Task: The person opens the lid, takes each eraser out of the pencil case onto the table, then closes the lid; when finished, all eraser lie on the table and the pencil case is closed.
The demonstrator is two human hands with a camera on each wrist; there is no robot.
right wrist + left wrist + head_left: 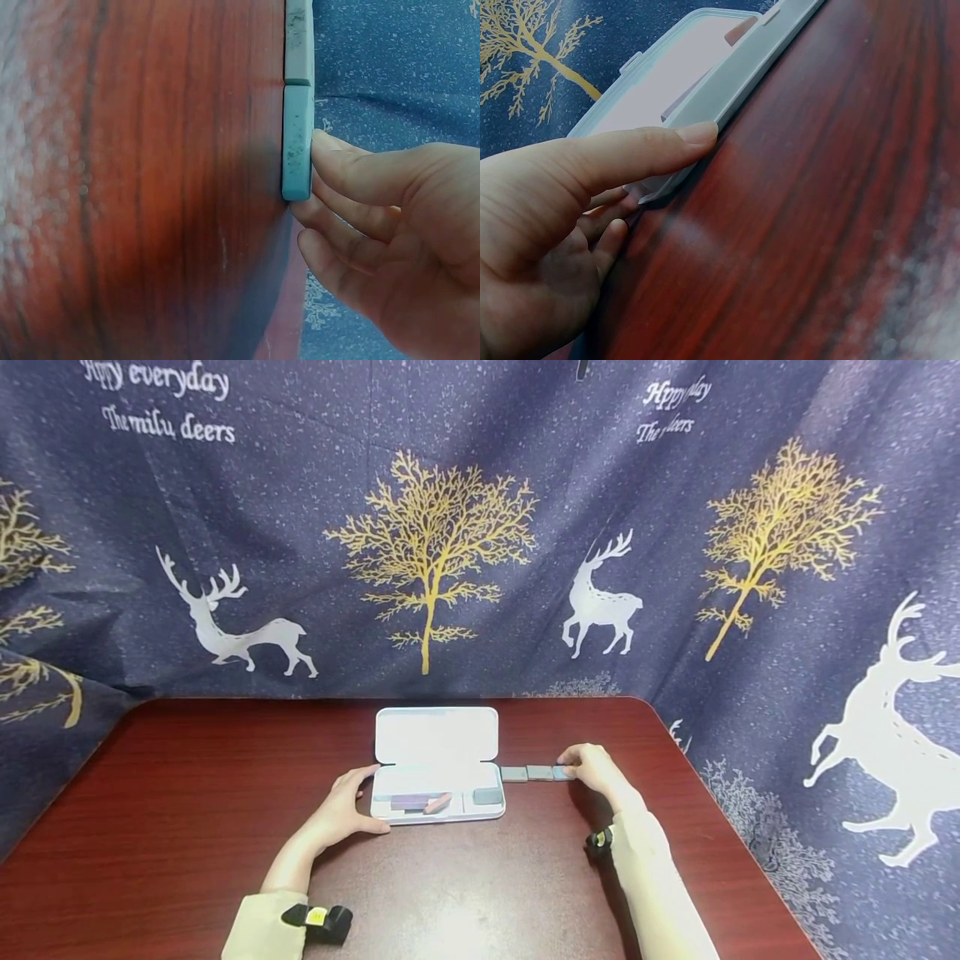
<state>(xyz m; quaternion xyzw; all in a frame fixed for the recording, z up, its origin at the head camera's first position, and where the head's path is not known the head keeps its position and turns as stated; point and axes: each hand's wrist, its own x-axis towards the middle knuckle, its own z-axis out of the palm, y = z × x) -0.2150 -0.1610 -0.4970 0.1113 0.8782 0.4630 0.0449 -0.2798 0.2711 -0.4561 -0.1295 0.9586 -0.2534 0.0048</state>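
Observation:
A white pencil case (438, 820) lies on the table with its lid (437, 735) tipped back. My left hand (341, 810) spans its left end, thumb along the front edge and fingers behind, as the left wrist view also shows. Inside sit a purple block (411, 802), a pinkish-brown piece (438, 803) and a grey-blue eraser (487, 796). Two grey erasers (513, 773) and a blue eraser (297, 142) run in a row from the case's right side. At the row's far end, my right hand (596, 772) holds the blue eraser between thumb and fingers.
The dark red wooden table (225, 777) ends close behind the case. A blue cloth (480, 610) printed with trees and deer hangs at the back and right. Both wrists carry black cameras (327, 922) on straps.

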